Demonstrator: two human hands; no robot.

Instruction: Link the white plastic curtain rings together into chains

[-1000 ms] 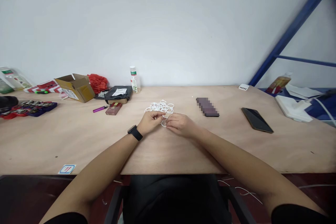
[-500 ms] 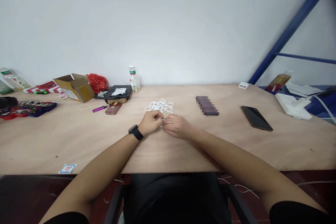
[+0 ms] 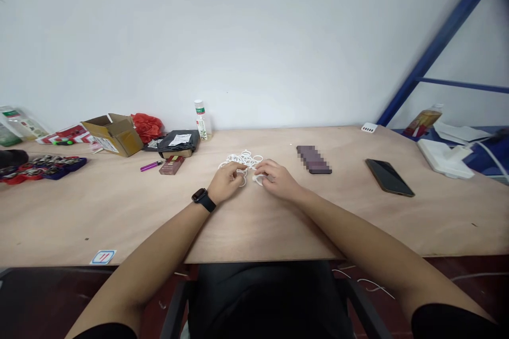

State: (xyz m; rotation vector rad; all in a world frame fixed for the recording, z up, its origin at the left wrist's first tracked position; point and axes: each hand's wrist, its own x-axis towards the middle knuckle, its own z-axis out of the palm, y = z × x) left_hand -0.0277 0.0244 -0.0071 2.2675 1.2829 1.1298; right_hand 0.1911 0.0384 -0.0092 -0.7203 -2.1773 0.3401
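Right hand [image 3: 278, 180] pinches a white ring [image 3: 256, 179] (partly hidden); left hand [image 3: 227, 182], narrowly curled, perhaps another ring [image 3: 244, 180]. Forearms [image 3: 169, 243] cross tabletop's [image 3: 258, 241] near edge.

The white rings [image 3: 237, 159] are looking like smooth plastic, while the tabletop [image 3: 159, 228] is showing matt, pale wood with faint grain. The open box [image 3: 132, 139] is presenting dull cardboard, the red bag [image 3: 147, 127] is looking like thin, crinkled plastic, the upright bottle [image 3: 202, 126] is appearing as clear, shiny plastic, and the phone [image 3: 389, 177] is gleaming with a smooth, dark, glossy screen.
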